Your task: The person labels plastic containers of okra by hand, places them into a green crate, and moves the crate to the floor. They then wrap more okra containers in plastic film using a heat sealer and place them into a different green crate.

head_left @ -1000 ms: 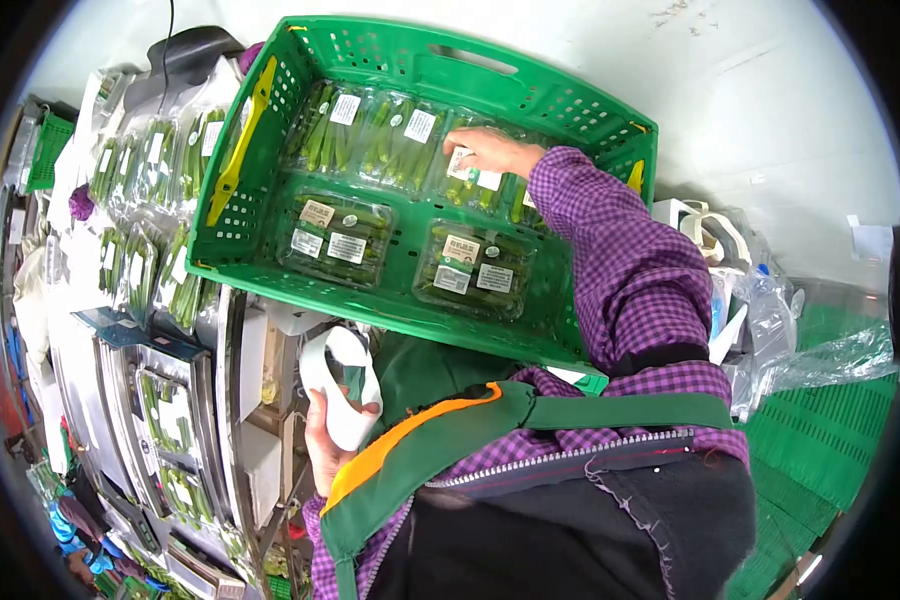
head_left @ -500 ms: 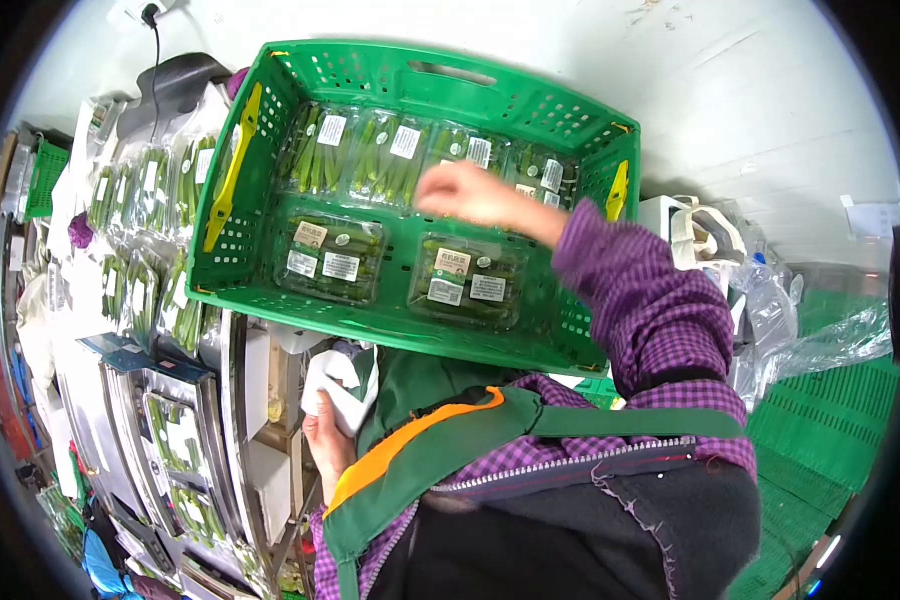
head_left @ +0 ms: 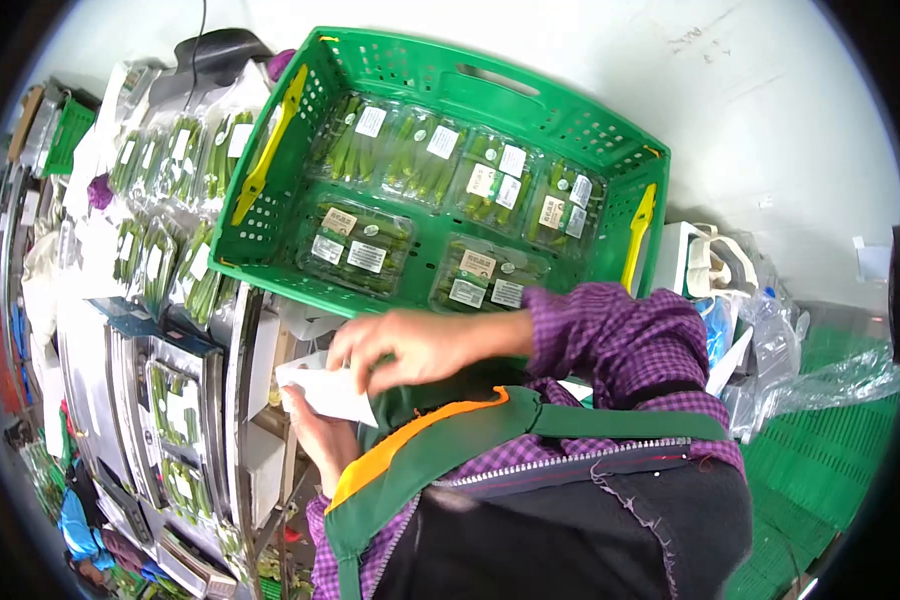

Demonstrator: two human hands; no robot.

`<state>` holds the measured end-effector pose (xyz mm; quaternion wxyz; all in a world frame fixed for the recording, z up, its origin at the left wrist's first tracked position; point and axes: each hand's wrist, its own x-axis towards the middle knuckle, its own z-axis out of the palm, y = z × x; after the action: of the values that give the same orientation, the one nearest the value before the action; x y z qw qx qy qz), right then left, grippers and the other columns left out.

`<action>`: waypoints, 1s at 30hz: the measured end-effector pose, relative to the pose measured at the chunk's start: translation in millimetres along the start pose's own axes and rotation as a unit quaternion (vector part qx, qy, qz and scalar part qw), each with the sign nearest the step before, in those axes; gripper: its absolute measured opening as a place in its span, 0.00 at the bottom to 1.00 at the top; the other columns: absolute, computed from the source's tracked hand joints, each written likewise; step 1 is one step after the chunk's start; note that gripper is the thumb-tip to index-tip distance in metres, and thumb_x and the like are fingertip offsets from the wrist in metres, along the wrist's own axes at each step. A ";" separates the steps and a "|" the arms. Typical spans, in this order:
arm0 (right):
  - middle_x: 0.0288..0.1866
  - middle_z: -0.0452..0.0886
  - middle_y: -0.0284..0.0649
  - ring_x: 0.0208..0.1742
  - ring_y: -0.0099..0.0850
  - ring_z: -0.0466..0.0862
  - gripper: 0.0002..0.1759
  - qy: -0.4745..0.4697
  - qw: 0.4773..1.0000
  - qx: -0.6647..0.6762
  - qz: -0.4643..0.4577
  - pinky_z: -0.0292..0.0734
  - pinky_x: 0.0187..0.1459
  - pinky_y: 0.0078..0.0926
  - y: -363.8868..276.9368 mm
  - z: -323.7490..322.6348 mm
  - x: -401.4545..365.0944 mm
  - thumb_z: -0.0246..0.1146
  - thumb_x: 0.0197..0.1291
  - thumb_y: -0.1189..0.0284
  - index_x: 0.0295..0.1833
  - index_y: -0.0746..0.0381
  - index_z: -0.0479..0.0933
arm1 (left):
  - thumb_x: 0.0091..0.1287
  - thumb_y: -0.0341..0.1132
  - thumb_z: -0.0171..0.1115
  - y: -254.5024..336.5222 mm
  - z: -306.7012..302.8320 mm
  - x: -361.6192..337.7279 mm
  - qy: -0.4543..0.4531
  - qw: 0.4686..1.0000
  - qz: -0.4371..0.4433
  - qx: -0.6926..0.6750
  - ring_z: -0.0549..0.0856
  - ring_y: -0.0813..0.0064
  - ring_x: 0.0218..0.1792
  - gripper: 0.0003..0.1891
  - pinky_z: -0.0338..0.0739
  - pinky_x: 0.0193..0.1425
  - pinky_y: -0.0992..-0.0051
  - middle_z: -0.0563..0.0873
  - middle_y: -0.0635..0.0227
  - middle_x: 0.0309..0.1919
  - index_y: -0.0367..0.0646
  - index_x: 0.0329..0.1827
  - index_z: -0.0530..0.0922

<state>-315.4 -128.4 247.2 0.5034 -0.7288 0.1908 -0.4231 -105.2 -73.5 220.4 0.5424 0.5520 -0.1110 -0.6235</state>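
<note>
A green crate (head_left: 490, 95) holds several clear packs of green vegetables with labels. Two packs at its back right, a third pack (head_left: 493, 184) and a fourth pack (head_left: 562, 212), bear brown and white labels. Nearer the front lie a left pack (head_left: 356, 250) and a right pack (head_left: 485, 275), partly hidden by my sleeve. Below the crate's front edge, my left hand (head_left: 320, 432) grips a white sheet (head_left: 332, 392) between thumb and fingers. My right hand (head_left: 405, 350) is over the sheet's upper edge, fingers bent and apart; whether they touch it is unclear.
Bagged green vegetables (head_left: 155, 255) cover the left-hand worktop. Below them is a metal-edged unit with a packed tray (head_left: 175, 405). A white bag (head_left: 720, 262) and clear plastic (head_left: 770, 340) lie to the right, above green crates (head_left: 820, 460). A white wall rises behind.
My right hand has moved from above the crate's packs down and left to the white sheet. A brown label now shows clearly on the third back pack. The view has shifted slightly.
</note>
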 end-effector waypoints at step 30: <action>0.35 0.84 0.36 0.36 0.24 0.82 0.08 0.124 0.963 -0.053 0.235 0.76 0.38 0.25 57.1 -91.1 8.0 0.63 0.57 0.70 0.41 0.61 0.79 | 0.71 0.42 0.54 -9.9 -20.7 0.6 -0.078 0.983 -0.029 0.164 0.83 0.78 0.39 0.17 0.76 0.44 0.77 0.85 0.68 0.40 0.36 0.48 0.80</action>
<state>-376.1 -210.1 211.8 0.5212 -0.6310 0.4400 -0.3695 -93.8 -60.7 205.2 0.4159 0.5862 -0.2378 -0.6534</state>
